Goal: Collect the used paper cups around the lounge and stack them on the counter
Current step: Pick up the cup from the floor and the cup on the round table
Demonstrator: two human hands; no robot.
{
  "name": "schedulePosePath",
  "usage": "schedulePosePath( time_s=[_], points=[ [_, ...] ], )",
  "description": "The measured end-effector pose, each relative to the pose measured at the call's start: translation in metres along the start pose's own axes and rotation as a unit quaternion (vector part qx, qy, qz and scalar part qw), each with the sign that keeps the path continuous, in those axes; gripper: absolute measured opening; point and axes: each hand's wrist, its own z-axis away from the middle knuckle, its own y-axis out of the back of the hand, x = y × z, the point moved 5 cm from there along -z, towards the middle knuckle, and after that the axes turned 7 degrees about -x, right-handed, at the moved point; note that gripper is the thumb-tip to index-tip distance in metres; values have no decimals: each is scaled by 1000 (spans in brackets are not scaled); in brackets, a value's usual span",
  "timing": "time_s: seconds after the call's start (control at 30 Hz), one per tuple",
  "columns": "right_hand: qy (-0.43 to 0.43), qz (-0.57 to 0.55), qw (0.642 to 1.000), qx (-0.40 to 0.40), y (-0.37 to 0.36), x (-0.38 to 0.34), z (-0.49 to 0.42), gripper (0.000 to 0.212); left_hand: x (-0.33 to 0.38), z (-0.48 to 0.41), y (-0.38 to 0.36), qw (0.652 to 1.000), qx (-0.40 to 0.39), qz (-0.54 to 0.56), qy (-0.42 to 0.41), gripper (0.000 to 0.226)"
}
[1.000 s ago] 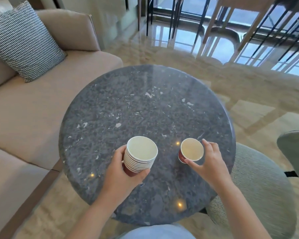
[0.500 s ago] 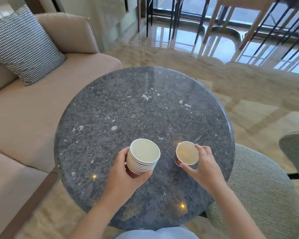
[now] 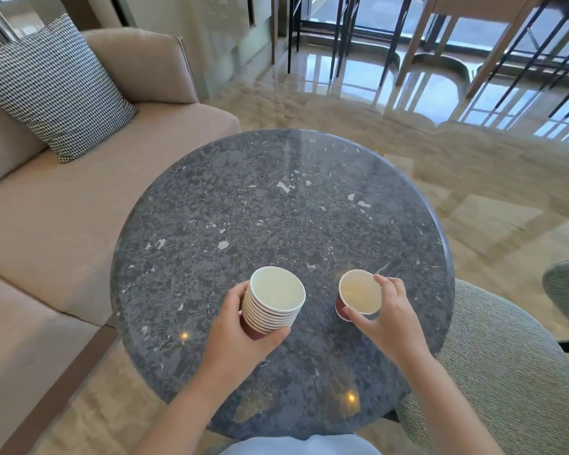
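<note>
With the left hand gripping the cup stack at lower centre, the right hand, pinching the single cup, should lower it straight in.

Left hand grips a cup stack; right hand pinches a single cup above the round table.
</note>
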Motion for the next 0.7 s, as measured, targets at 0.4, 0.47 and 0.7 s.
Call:
schedulePosePath(
  time_s=[0.4, 0.47, 0.7],
  points=[
    [91, -265, 959, 39, 37, -43, -4, 58, 15, -6, 12, 990, 4, -134, -45, 82],
    [102, -298, 949, 24, 42, -51, -2, 60, 17, -6, 14, 986, 14, -154, -58, 83],
    [149, -367, 917, -50, 40, -70, 4, 55, 25, -5, 16, 977, 22, -195, -86, 84]
  ],
)
